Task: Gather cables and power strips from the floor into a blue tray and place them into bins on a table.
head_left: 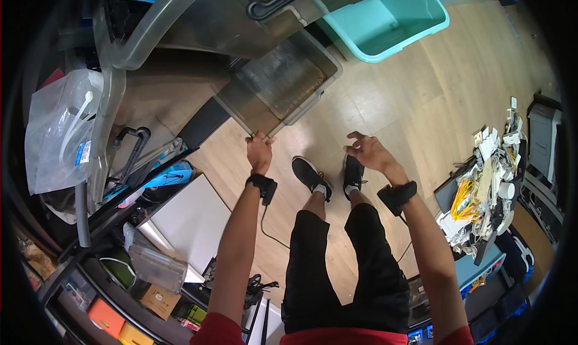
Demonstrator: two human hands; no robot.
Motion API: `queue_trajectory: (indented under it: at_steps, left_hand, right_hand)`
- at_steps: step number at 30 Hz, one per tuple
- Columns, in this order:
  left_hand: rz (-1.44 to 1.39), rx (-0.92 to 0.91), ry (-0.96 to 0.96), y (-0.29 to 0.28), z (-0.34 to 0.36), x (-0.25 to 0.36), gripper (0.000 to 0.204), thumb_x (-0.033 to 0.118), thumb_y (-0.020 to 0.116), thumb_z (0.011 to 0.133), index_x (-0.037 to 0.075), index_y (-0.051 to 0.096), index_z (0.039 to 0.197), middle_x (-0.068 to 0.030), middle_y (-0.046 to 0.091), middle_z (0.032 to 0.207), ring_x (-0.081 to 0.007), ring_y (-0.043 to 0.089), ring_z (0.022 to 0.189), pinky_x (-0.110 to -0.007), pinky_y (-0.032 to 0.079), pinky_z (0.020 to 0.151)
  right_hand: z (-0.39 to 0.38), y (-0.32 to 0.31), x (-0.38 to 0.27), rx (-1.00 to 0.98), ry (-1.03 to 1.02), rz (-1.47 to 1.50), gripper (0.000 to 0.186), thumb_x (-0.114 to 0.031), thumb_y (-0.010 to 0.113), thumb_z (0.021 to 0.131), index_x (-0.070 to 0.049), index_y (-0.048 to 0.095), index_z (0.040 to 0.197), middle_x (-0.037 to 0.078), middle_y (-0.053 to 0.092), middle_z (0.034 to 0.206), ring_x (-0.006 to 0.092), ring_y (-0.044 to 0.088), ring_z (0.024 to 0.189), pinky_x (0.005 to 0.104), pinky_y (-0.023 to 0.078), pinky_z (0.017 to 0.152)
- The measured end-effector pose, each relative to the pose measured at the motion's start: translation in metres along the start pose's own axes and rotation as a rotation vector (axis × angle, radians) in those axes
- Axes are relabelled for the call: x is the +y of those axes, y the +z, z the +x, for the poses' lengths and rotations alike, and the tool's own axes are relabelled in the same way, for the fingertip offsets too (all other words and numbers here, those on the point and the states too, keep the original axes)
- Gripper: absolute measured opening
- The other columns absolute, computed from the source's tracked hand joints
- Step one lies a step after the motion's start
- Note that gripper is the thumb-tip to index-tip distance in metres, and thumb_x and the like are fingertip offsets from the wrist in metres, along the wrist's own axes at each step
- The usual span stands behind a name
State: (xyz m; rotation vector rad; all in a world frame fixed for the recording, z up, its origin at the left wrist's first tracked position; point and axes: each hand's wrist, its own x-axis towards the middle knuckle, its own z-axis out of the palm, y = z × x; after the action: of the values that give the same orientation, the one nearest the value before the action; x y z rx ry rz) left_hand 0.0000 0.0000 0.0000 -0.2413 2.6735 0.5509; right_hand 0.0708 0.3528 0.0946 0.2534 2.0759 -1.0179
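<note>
Near corner of grey see-through bin (pixel 292 80) gripped by L hand (pixel 259 155); bulk of bin seen approx 1 o'clock from grip. R hand (pixel 372 155) held apart, fingers part-curled, nothing grasped; bin approx 10 o'clock from it, teal tub (pixel 394 29) approx 12.

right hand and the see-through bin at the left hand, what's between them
In the head view, only wood-toned floor shows between the right hand and the see-through bin.
</note>
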Motion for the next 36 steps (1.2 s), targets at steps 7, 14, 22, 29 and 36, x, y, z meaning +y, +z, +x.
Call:
queue_trajectory:
  at_steps: [7,14,22,29,36]
  left_hand:
    - [-0.196,0.068,0.011,0.013,-0.060,-0.057,0.027,0.012,0.080,0.087,0.003,0.062,0.105,-0.0187,0.062,0.106,-0.0280,0.059,0.089,-0.040,0.053,0.078]
    - [-0.743,0.041,-0.360,-0.009,-0.043,-0.083,0.051,0.034,0.072,0.097,0.012,0.038,0.127,-0.0121,0.060,0.107,-0.0174,0.061,0.094,-0.035,0.057,0.080]
    - [-0.727,-0.133,-0.611,-0.027,-0.092,-0.077,0.035,0.025,0.082,0.085,0.006,0.059,0.103,-0.0095,0.063,0.078,-0.0169,0.064,0.056,-0.035,0.060,0.050]
    - [-0.711,-0.659,-0.547,-0.085,-0.147,-0.062,0.067,0.012,0.058,0.095,0.023,0.038,0.158,-0.0084,0.064,0.123,-0.0204,0.062,0.116,-0.043,0.062,0.089]
    - [-1.192,-0.745,-0.650,-0.112,-0.195,-0.001,0.069,-0.003,0.048,0.095,0.009,0.027,0.160,-0.0190,0.039,0.154,-0.0337,0.051,0.133,-0.055,0.058,0.099]
  right_hand:
    - [0.083,0.021,-0.001,0.240,0.152,0.070,0.105,-0.052,0.067,0.093,0.008,0.010,0.157,0.036,0.060,0.128,0.0446,0.057,0.125,0.0470,0.047,0.104]
    - [0.131,0.047,0.003,0.516,0.133,0.558,0.059,-0.043,0.080,0.087,0.007,0.061,0.114,0.014,0.070,0.093,0.0241,0.065,0.085,0.0342,0.053,0.080]
    - [0.053,0.071,0.030,0.517,0.147,1.071,0.018,-0.018,0.074,0.090,-0.001,0.071,0.094,-0.001,0.064,0.082,0.0070,0.054,0.070,0.0235,0.045,0.064]
    - [-0.043,0.060,0.029,0.533,0.203,0.977,0.015,-0.012,0.070,0.090,0.000,0.068,0.082,-0.002,0.059,0.070,0.0084,0.053,0.062,0.0260,0.045,0.056]
    - [-0.144,0.042,0.027,0.594,0.434,0.928,0.017,-0.012,0.066,0.088,0.002,0.067,0.079,0.005,0.062,0.070,0.0145,0.058,0.060,0.0329,0.054,0.058]
